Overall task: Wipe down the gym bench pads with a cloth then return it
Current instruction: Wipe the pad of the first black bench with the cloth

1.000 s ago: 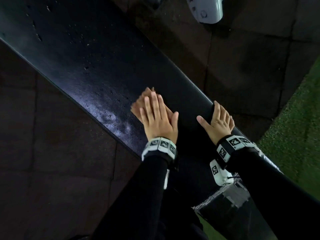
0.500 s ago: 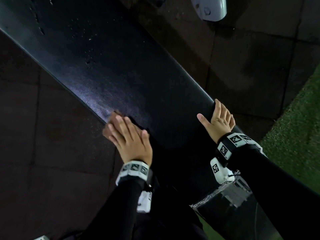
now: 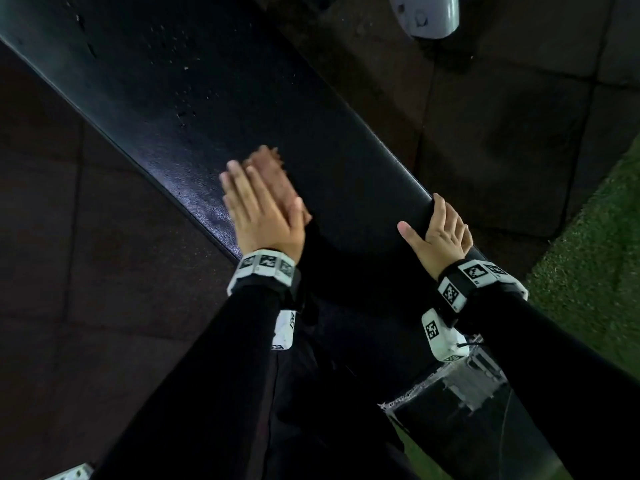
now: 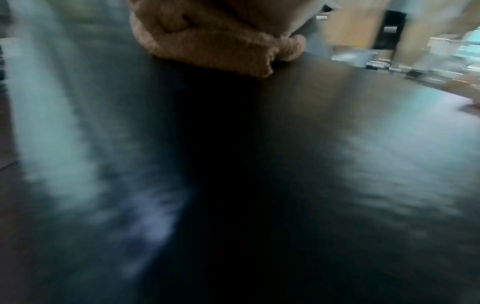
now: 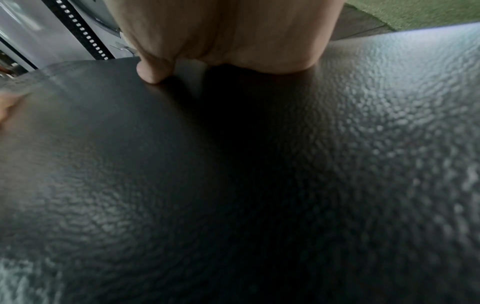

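1. Left hand (image 3: 266, 216) lies flat on the brown cloth (image 3: 268, 171), fingers (image 3: 239, 188) straight and close together, pressing it onto the black bench pad (image 3: 214, 98).
2. Cloth sits mid-width on the pad, nearer the pad's left edge; its far end sticks out past the fingertips. Left wrist view shows it bunched under the palm (rest of that frame is motion-blurred).
3. Right hand (image 3: 441, 233) rests on the pad's right edge, well apart from the cloth. Thumb is spread out on the top surface, the other fingers lie together and curl over the edge, gripping the pad.
4. Right wrist view: palm down on the pebbled vinyl, one fingertip touching the surface.
5. Pad runs diagonally across the head view. Small specks are scattered on its far half.
6. Around it: dark floor tiles (image 3: 502, 140), green turf (image 3: 595, 265) at right, grey machine part (image 3: 426, 15) at top.
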A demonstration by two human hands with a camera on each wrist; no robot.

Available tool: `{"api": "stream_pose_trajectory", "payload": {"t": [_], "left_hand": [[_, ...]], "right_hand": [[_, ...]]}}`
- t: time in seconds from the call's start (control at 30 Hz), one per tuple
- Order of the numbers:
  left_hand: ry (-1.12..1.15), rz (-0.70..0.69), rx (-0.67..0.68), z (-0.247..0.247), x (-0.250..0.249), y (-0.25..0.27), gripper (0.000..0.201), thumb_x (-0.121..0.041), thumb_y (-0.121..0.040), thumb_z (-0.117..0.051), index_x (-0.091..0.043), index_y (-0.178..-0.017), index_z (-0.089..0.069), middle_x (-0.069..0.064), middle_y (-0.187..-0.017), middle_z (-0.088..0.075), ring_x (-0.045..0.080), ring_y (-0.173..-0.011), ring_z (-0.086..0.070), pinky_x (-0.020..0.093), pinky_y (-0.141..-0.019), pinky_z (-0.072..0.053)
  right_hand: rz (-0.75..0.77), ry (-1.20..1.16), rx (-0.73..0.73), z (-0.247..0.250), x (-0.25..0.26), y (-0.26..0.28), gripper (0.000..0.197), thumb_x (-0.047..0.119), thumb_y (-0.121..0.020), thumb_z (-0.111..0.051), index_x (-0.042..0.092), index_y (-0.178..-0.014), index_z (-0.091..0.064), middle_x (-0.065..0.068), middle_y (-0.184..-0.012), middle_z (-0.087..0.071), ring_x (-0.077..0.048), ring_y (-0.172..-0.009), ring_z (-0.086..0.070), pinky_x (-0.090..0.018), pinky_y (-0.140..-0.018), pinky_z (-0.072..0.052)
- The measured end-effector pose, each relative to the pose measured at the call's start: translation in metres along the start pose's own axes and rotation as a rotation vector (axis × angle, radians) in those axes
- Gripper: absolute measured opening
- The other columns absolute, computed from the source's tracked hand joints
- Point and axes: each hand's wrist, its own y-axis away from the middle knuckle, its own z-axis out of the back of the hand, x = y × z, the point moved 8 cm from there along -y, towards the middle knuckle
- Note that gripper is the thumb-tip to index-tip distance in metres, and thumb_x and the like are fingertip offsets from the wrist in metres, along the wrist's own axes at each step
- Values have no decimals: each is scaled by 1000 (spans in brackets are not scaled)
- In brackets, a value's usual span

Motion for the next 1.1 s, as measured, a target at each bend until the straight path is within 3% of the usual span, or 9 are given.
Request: {"api": "stream_pose_trajectory", "payload": {"t": [0.13, 0.3, 0.4, 0.43, 0.53, 0.77, 0.87, 1.03, 1.1], "left_hand": [[56, 201, -8, 4, 47, 23, 79, -47, -97, -37, 7, -147, -11, 30, -154, -6, 43, -143, -2, 44, -118, -2], [412, 451, 18, -13, 57, 90, 86, -47, -94, -40, 6, -147, 3, 27, -155, 4, 40, -143, -8, 42, -116, -22], [591, 606, 68, -31, 46, 126, 89, -43, -93, -45, 8, -145, 7, 29, -153, -3, 38, -141, -14, 25, -111, -17], [622, 629, 77, -34, 41, 133, 89, -43, -94, -44, 7, -145, 8, 29, -153, -4, 37, -141, -13, 24, -111, -16], [668, 652, 80, -38, 38, 140, 86, -42, -95, -43, 6, -146, 7, 28, -153, -7, 36, -141, -15, 34, -112, -23], [659, 582, -79, -15, 79, 74, 80, -31, -97, -47, 13, -144, 1, 30, -152, -9, 36, -142, -16, 10, -104, -8], [643, 559, -164, -3, 107, 28, 79, -34, -98, -45, 11, -145, 0, 29, -151, -12, 35, -140, -20, -7, -89, -2], [668, 590, -179, -2, 133, -5, 79, -39, -98, -42, 8, -146, -1, 26, -150, -19, 32, -137, -27, 0, -87, -11], [686, 595, -176, -4, 129, 4, 78, -38, -98, -43, 8, -146, -1, 26, -151, -16, 31, -139, -23, -6, -87, -5]], "right_hand": [[4, 7, -12, 1, 2, 1, 79, 72, -81, -34, 39, -142, 3, 6, -151, -6, -15, -140, -1, -39, -113, 7], [2, 34, -58, 6, 6, 4, 81, 68, -84, -38, 31, -146, -1, -1, -153, -10, -19, -142, -5, -42, -115, 3], [-16, 36, -108, 11, 11, 9, 83, 65, -84, -43, 25, -148, -7, -4, -153, -15, -22, -142, -9, -43, -117, -1], [-26, 39, -120, 12, 13, 10, 84, 63, -85, -45, 23, -148, -8, -4, -153, -16, -22, -142, -10, -44, -117, -2], [-78, 37, -142, 14, 22, 13, 82, 58, -87, -46, 19, -149, -8, -5, -156, -10, -23, -144, -6, -44, -116, 1], [10, 49, -140, 6, 83, -2, 77, 52, -94, -36, 15, -150, 0, 1, -158, 7, -22, -145, 9, -43, -117, 8], [4, 40, -120, -1, 108, -17, 83, 57, -92, -36, 13, -150, 3, 3, -158, 10, -22, -144, 11, -46, -115, 11], [-94, 13, -86, -10, 119, -33, 95, 71, -83, -37, 19, -149, 8, 3, -158, 8, -28, -144, 12, -55, -108, 16], [-113, 33, -55, -12, 118, -37, 99, 75, -79, -36, 21, -148, 11, 2, -158, 7, -30, -143, 12, -57, -108, 16]]}}
